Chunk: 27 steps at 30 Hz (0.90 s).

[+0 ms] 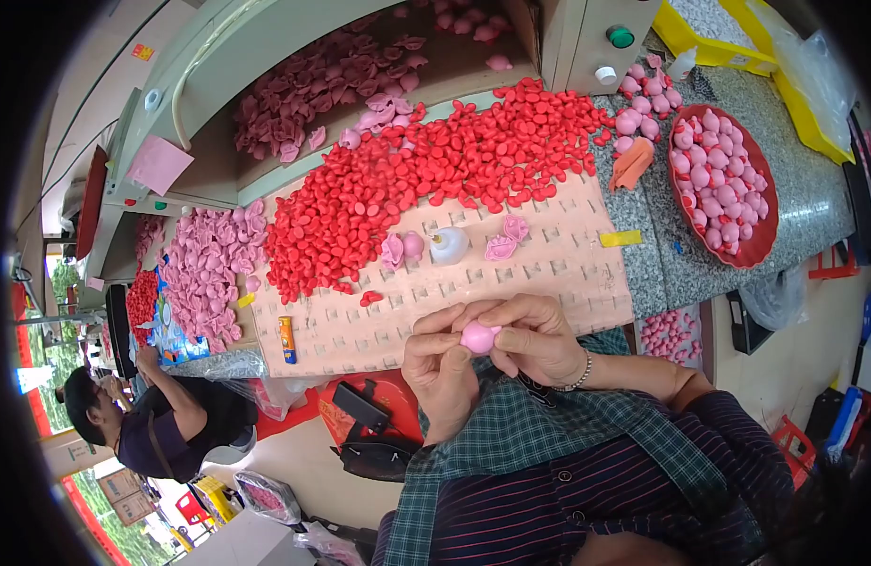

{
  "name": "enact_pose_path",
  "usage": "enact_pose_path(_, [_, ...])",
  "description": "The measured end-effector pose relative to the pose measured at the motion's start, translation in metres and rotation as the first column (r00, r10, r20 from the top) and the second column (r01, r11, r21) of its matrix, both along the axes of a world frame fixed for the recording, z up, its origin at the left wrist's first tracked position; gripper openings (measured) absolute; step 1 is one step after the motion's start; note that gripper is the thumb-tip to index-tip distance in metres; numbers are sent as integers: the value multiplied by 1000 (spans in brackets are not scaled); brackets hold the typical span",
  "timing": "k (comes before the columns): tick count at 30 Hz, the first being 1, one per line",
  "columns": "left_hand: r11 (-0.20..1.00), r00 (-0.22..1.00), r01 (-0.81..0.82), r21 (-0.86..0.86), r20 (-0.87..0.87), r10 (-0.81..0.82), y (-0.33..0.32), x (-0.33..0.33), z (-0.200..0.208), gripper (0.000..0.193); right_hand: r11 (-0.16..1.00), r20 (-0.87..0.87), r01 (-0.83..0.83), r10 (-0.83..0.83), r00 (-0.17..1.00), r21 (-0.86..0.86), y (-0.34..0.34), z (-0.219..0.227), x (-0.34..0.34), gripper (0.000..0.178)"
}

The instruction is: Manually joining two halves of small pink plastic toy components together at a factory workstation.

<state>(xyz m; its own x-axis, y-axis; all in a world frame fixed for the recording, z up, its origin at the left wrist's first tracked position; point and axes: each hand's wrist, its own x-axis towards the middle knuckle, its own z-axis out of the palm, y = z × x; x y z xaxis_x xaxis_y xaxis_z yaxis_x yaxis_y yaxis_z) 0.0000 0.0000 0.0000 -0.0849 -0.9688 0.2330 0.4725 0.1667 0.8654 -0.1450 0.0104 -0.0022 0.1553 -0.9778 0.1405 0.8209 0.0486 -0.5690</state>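
Close in front of my body, both hands hold a small round pink plastic piece (478, 337). My left hand (437, 368) pinches its left side between thumb and fingers. My right hand (546, 341) grips the other side, its thumb pressed near the piece's tip. Beyond them on the pink patterned mat (435, 300) stands a small white squeeze bottle (448, 246). A pink ball piece (413, 246) and a petalled pink piece (391, 252) lie left of it. Two petalled pieces (508, 238) lie to its right. A broad heap of small red pieces (379, 189) covers the mat's far side.
At right stands a red bowl (773, 219) of pink-and-red pieces, near an orange cloth (632, 164). Heaped pink pieces (209, 269) and an orange-and-blue tube (287, 340) lie left. A grey machine housing (586, 47) rises behind. Another person (162, 424) works at far left.
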Motion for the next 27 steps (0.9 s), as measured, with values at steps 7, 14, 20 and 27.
enact_pose_path(7, [994,999,-30,101,-16,32,0,-3,-2,21,997,-82,77,-78,994,-18,-1,-1,3,22])
enact_pose_path(14, [998,991,59,-8,117,-57,0,-4,7,28,993,-139,112,-115,984,-32,0,2,0,20])
enact_pose_path(20, [994,992,79,-78,100,-71,-2,-6,6,32,988,-204,128,-144,968,-86,-1,12,3,18])
enact_pose_path(27, [980,986,16,-200,165,18,-6,-11,6,34,987,-203,136,-151,968,-85,-2,4,3,17])
